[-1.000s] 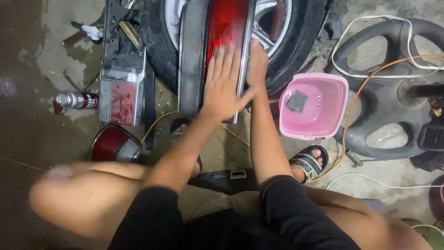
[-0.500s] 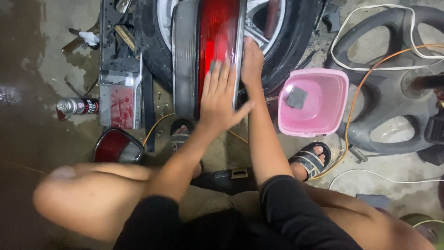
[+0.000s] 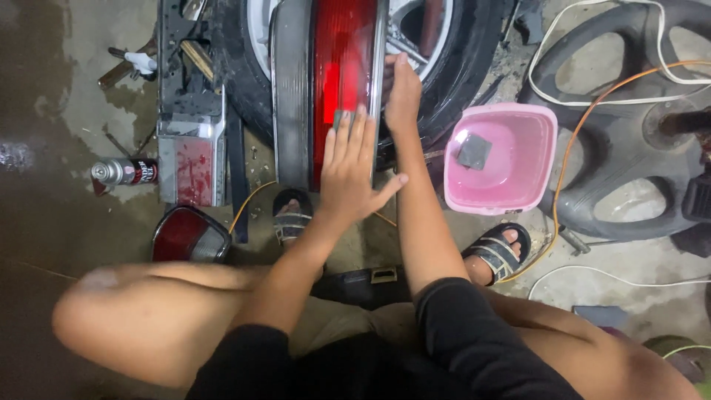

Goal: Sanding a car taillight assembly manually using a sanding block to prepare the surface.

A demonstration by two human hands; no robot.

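A long red tail light [image 3: 342,67] with a grey frame leans upright against a car wheel [image 3: 459,67]. My left hand [image 3: 354,174] lies flat on the red lens, its fingertips pressing a small grey pad [image 3: 339,118] against it. My right hand [image 3: 404,90] grips the light's right edge, next to the wheel. I squat over it with bare knees and feet in black sandals [image 3: 498,252].
A pink basin [image 3: 518,194] with water and a grey square pad stands to the right. On the wet floor to the left lie a spray can [image 3: 122,172], a second lamp unit [image 3: 191,159] and a small red lamp [image 3: 187,235]. Black wheel covers [image 3: 629,185] and orange and white cables lie at the right.
My left hand has slid down the red lens toward me with the grey pad. My right hand has stayed on the light's edge. The view has shifted slightly.
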